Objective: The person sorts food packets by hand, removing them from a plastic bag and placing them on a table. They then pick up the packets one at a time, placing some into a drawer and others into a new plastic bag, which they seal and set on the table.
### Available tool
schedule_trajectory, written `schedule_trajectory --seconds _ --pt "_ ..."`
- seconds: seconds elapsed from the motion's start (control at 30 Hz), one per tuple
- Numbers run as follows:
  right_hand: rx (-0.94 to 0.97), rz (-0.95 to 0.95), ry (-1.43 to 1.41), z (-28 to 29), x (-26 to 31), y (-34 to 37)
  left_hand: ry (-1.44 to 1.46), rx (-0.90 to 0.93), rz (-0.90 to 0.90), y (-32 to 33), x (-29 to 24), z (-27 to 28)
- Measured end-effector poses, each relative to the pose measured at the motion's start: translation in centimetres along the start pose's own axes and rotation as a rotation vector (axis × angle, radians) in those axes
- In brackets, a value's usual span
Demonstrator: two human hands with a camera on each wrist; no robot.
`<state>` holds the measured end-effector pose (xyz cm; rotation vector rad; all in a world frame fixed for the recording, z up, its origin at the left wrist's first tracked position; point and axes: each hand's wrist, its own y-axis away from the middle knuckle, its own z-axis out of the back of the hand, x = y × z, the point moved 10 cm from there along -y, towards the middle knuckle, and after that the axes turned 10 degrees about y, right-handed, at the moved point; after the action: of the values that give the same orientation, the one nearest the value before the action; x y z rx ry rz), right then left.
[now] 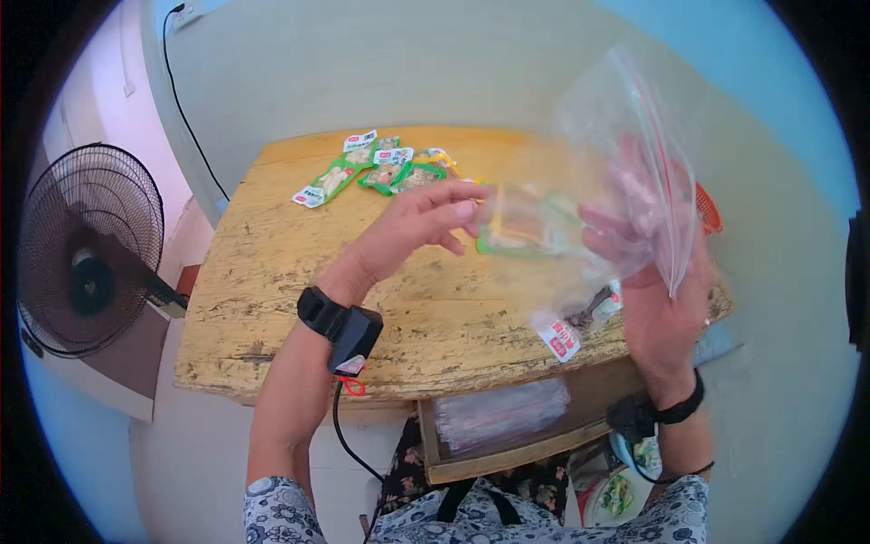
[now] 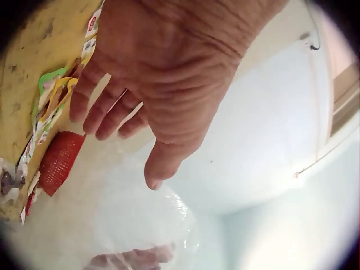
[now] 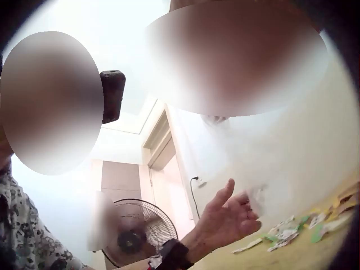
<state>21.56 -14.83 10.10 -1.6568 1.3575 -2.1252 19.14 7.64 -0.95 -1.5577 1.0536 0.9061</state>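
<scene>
A clear zip-lock bag (image 1: 666,190) with a red line along its zip hangs over the right part of the table, its left portion blurred. My right hand (image 1: 648,240) shows through the film, fingers spread and bearing the bag up; I cannot tell whether they are inside it. My left hand (image 1: 421,222) is raised over the middle of the table, its fingers extended toward the bag's blurred side. In the left wrist view the left hand (image 2: 163,73) holds nothing, thumb apart from the fingers. Below it the right hand (image 2: 135,259) appears behind the film.
Several green-edged snack packets (image 1: 331,181) lie at the back of the wooden table (image 1: 272,299). A red basket (image 1: 707,210) stands at the right edge, a white-labelled packet (image 1: 557,335) near the front. Clear bags (image 1: 503,412) fill the open drawer (image 1: 517,462). A fan (image 1: 91,254) stands left.
</scene>
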Motion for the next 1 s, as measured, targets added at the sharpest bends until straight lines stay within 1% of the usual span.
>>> schedule_trajectory --seconds 0.07,0.1,0.13,0.17,0.23,0.27,0.33,0.37,0.43,0.47,0.53,0.57,0.63,0.67,0.77,0.83,0.87,0.93,0.97,1.0 --pt "-0.164 -0.111 -0.158 1.2 -2.5 1.1 0.078 -0.033 -0.005 0.0 1.5 -0.4" --pt "-0.249 -0.170 -0.238 1.7 -3.7 1.8 0.167 -0.020 -0.004 0.2 1.7 -1.4" --pt "-0.270 -0.233 -0.241 1.7 -4.6 2.1 0.254 -0.004 -0.001 0.3 1.7 -2.4" --pt "-0.203 -0.244 -0.216 0.9 -4.5 1.9 0.340 0.017 0.004 0.3 1.6 -3.1" --pt "-0.079 -0.267 -0.164 -0.2 -4.4 1.8 0.306 0.093 0.077 0.5 1.9 -3.8" --pt "-0.065 -0.305 -0.100 0.2 -4.9 2.0 0.288 0.133 0.116 0.7 2.1 -4.0" --pt "-0.042 -0.383 0.020 1.5 -6.6 2.9 0.087 0.102 0.072 0.6 0.9 -2.3" --pt "-0.075 -0.461 0.099 2.2 -7.7 3.7 -0.014 0.085 0.051 0.6 0.4 -1.4" --pt "-0.130 -0.621 0.255 3.6 -9.5 5.7 -0.093 0.043 0.069 0.6 0.1 0.4" --pt "-0.114 -0.611 0.262 3.6 -10.0 6.3 -0.135 0.019 0.079 0.7 -0.1 1.3" --pt "-0.091 -0.593 0.268 3.4 -10.6 7.7 -0.287 0.034 0.209 1.2 0.2 2.2" --pt "-0.086 -0.634 0.265 3.6 -11.1 8.2 -0.364 0.047 0.277 1.6 0.5 2.4" --pt "-0.081 -0.710 0.261 3.5 -11.7 8.8 -0.434 0.035 0.350 2.0 1.1 2.7" --pt "-0.032 -0.687 0.311 3.1 -11.8 8.8 -0.470 0.031 0.383 2.1 1.3 2.8" --pt "0.104 -0.632 0.476 1.6 -12.8 9.0 -0.527 0.047 0.319 1.5 2.9 3.5" --pt "0.184 -0.623 0.597 0.7 -13.5 9.2 -0.581 0.023 0.273 1.4 2.7 3.3" --pt "0.179 -0.602 0.609 0.6 -13.4 9.1 -0.609 0.008 0.251 1.4 2.5 3.3" --pt "0.174 -0.558 0.633 0.3 -13.4 8.6 -0.550 0.068 0.183 1.2 1.8 2.9" --pt "0.132 -0.573 0.557 0.6 -13.5 8.5 -0.518 0.096 0.149 1.2 1.3 2.6" --pt "0.091 -0.589 0.480 0.9 -13.5 8.5 -0.454 0.128 0.200 1.6 1.1 2.2"
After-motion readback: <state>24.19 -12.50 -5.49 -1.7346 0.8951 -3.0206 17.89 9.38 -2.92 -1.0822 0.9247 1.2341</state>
